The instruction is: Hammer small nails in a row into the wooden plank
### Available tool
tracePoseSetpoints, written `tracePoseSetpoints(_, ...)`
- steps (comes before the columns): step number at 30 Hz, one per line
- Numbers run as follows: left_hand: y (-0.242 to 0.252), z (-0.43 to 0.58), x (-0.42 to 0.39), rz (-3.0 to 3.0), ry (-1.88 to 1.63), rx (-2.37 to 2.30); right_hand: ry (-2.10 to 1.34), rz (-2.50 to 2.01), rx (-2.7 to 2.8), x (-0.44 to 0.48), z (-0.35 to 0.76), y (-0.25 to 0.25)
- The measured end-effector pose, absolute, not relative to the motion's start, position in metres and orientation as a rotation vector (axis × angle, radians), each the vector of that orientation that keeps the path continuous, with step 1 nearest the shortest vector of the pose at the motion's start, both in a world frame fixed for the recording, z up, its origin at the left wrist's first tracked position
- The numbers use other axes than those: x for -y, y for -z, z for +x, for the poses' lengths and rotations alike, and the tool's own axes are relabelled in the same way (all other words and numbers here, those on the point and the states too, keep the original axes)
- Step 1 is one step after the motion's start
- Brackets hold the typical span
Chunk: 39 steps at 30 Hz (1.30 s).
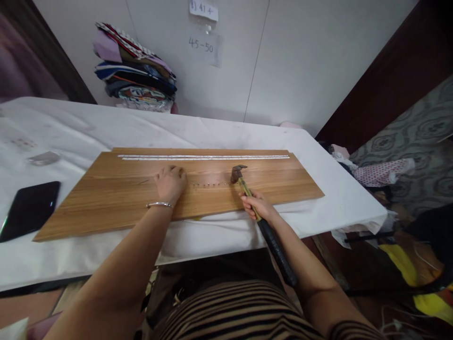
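Observation:
My right hand (257, 206) grips a claw hammer (278, 252) partway up its handle, near the head. Its rusty head (236, 174) is just over the wooden board (120, 203), at the right end of a row of several small nails (208, 184). The lower handle is wrapped in black and reaches back under my right forearm. My left hand (170, 183), with a silver bangle at the wrist, rests on the board left of the nails. Its fingers are curled down; whatever they may hold is hidden. A thin dark sliver (144, 182) lies left of this hand.
Two white measuring strips (205, 157) run along the board's far edge. A white cloth (71, 125) covers the table. A black phone (31, 208) and a small clear packet (43, 158) lie at left. Folded clothes (136, 71) are stacked behind, against the wall.

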State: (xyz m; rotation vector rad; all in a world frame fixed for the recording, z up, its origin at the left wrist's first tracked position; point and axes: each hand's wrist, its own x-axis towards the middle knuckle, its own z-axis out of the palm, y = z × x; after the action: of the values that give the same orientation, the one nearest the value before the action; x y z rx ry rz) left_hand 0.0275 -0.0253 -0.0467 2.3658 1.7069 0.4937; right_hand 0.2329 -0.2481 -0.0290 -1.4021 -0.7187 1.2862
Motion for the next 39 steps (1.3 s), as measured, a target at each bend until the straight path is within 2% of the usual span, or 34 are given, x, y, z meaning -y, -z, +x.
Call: tracePoseSetpoints(39,0.0495,0.0274,0.023,2.371,-0.518,-1.71,-1.275,-1.4,0.728,0.249,0.2324,0.0288)
